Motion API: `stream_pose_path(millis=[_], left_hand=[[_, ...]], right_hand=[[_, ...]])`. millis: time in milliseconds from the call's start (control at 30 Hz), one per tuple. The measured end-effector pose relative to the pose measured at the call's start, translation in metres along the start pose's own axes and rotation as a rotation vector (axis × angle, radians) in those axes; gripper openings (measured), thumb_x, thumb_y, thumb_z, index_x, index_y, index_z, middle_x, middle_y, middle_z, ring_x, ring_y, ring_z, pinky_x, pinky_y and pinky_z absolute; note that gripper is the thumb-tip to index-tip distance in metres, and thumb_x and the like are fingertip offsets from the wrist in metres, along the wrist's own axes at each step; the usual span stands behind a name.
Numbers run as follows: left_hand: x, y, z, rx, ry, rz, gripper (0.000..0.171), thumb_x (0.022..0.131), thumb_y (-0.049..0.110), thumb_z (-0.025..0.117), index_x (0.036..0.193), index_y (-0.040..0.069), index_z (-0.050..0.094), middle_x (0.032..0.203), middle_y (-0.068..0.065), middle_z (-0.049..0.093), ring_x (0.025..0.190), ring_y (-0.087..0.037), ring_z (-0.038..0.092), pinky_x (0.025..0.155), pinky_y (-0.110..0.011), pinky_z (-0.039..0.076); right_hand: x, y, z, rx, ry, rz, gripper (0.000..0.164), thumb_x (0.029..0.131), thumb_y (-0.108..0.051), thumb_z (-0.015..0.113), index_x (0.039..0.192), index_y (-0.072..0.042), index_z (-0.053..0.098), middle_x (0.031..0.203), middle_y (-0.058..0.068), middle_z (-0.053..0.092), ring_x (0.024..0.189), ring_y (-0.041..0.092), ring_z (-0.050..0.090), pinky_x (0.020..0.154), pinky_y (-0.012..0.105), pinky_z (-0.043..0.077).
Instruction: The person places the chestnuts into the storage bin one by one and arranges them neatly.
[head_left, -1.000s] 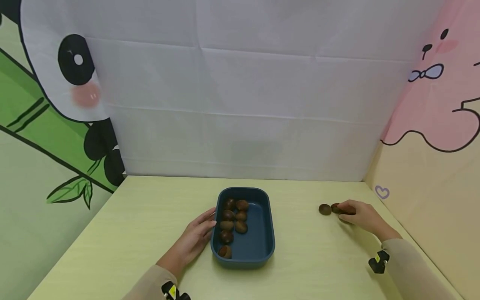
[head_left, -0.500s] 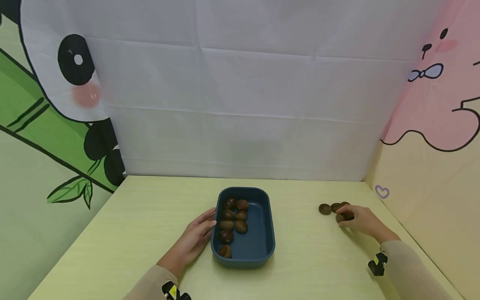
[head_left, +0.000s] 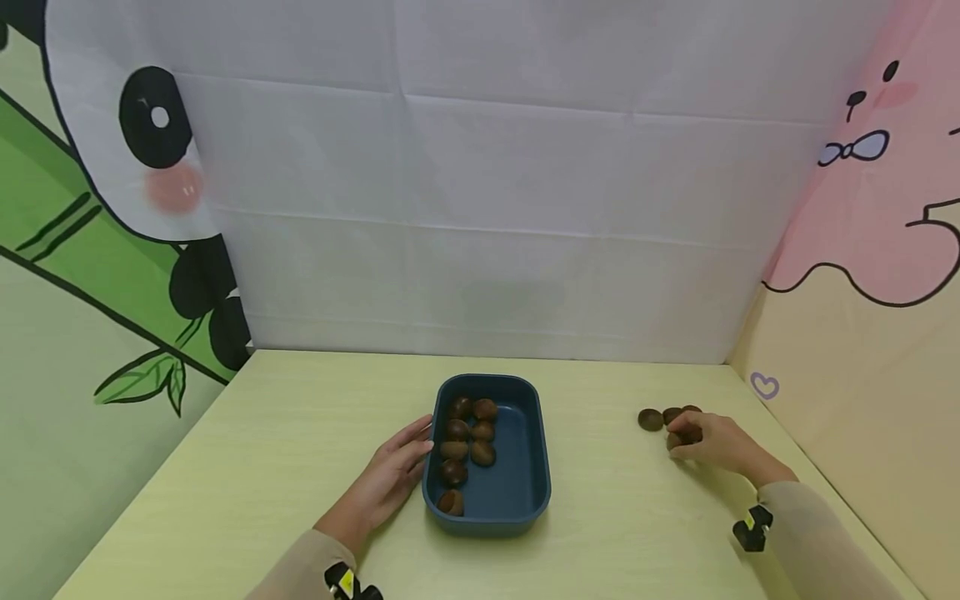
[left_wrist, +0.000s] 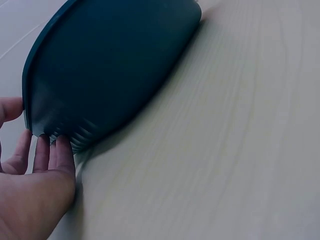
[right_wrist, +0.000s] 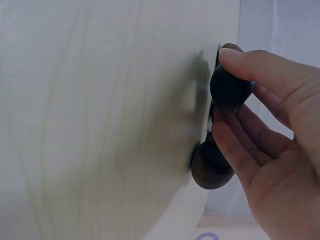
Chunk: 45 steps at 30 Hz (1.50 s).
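Observation:
A dark blue rectangular box [head_left: 525, 483] stands mid-table, with several brown chestnuts [head_left: 483, 453] lying along its left side. Against the box's left wall rests my left hand [head_left: 382, 483]; in the left wrist view its extended fingers [left_wrist: 63, 155] touch the wall. At the right, my right hand [head_left: 720, 443] pinches a chestnut [right_wrist: 230, 92] between thumb and fingertips. Right beside it on the table are more chestnuts, one at the left end of the row [head_left: 650, 419], another below my fingers [right_wrist: 212, 167] in the right wrist view. The hand partly hides this group.
A pale yellow table top [head_left: 592, 500] lies under everything. Behind it hangs a white cloth [head_left: 510, 208]. Printed cartoon panels border the left and right sides, the right panel [head_left: 862, 400] close to my right arm.
My right hand has shifted slightly left and toward me, bringing a chestnut away from the others at the back. The left hand and box have stayed in place.

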<state>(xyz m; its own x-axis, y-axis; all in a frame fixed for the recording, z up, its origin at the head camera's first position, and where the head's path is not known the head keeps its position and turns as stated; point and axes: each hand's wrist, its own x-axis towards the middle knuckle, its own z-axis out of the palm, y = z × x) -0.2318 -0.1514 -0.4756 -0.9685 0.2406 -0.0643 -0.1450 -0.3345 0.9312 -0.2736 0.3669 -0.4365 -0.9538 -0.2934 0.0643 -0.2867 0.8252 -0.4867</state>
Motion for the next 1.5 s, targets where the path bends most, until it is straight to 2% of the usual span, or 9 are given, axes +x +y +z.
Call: stream_pose_path(millis=[100, 267, 533, 800, 967, 1267, 1500], left_hand=[[-0.001, 0.0, 0.0, 0.015, -0.003, 0.009, 0.061, 0.1, 0.011, 0.057, 0.156, 0.004, 0.032, 0.159, -0.018, 0.03, 0.135, -0.023, 0.044, 0.102, -0.029, 0.044], [0.0, 0.001, 0.001, 0.008, -0.004, 0.007, 0.061, 0.1, 0.01, 0.057, 0.155, 0.004, 0.032, 0.159, -0.017, 0.031, 0.137, -0.026, 0.042, 0.104, -0.03, 0.043], [0.0, 0.002, 0.002, 0.004, -0.014, -0.012, 0.062, 0.101, 0.01, 0.055, 0.157, 0.004, 0.029, 0.16, -0.016, 0.028, 0.142, -0.03, 0.034, 0.11, -0.035, 0.037], [0.0, 0.001, -0.001, 0.016, 0.005, -0.01, 0.058, 0.102, 0.01, 0.054, 0.156, 0.005, 0.032, 0.159, -0.016, 0.031, 0.144, -0.03, 0.032, 0.107, -0.033, 0.04], [0.0, 0.001, -0.001, 0.003, -0.003, -0.014, 0.059, 0.102, 0.01, 0.054, 0.156, 0.005, 0.032, 0.159, -0.015, 0.031, 0.144, -0.029, 0.032, 0.106, -0.033, 0.04], [0.0, 0.001, 0.001, 0.012, 0.001, -0.002, 0.058, 0.102, 0.01, 0.054, 0.155, 0.004, 0.033, 0.158, -0.018, 0.032, 0.143, -0.03, 0.034, 0.105, -0.032, 0.042], [-0.002, 0.002, 0.002, 0.022, -0.002, 0.0, 0.057, 0.102, 0.01, 0.053, 0.155, 0.004, 0.032, 0.158, -0.018, 0.032, 0.143, -0.029, 0.034, 0.106, -0.032, 0.041]], right_hand=[[0.001, -0.004, -0.001, 0.029, -0.006, -0.012, 0.036, 0.082, -0.024, 0.084, 0.111, -0.008, 0.07, 0.105, 0.004, 0.068, 0.097, 0.024, 0.062, 0.08, 0.041, 0.051], [0.006, -0.015, -0.003, 0.04, 0.001, -0.089, 0.031, 0.085, -0.018, 0.081, 0.112, -0.008, 0.07, 0.102, 0.0, 0.068, 0.095, 0.022, 0.064, 0.079, 0.037, 0.053], [0.02, -0.047, -0.007, 0.1, -0.024, -0.156, 0.031, 0.087, -0.019, 0.08, 0.114, -0.008, 0.069, 0.103, -0.002, 0.067, 0.092, 0.016, 0.062, 0.08, 0.028, 0.053], [0.036, -0.092, 0.001, 0.178, -0.029, -0.33, 0.029, 0.088, -0.013, 0.079, 0.114, -0.013, 0.068, 0.104, -0.002, 0.066, 0.096, 0.018, 0.064, 0.084, 0.036, 0.056], [0.043, -0.121, 0.007, 0.179, -0.019, -0.44, 0.032, 0.087, -0.011, 0.079, 0.117, -0.012, 0.067, 0.109, -0.002, 0.066, 0.097, 0.017, 0.065, 0.084, 0.042, 0.056], [0.051, -0.165, 0.032, 0.198, -0.042, -0.586, 0.033, 0.088, -0.014, 0.079, 0.119, -0.011, 0.067, 0.112, -0.006, 0.066, 0.097, 0.011, 0.065, 0.084, 0.042, 0.056], [0.059, -0.188, 0.062, 0.223, -0.126, -0.656, 0.033, 0.088, -0.019, 0.079, 0.119, -0.016, 0.067, 0.111, -0.006, 0.065, 0.097, 0.01, 0.064, 0.084, 0.042, 0.056]])
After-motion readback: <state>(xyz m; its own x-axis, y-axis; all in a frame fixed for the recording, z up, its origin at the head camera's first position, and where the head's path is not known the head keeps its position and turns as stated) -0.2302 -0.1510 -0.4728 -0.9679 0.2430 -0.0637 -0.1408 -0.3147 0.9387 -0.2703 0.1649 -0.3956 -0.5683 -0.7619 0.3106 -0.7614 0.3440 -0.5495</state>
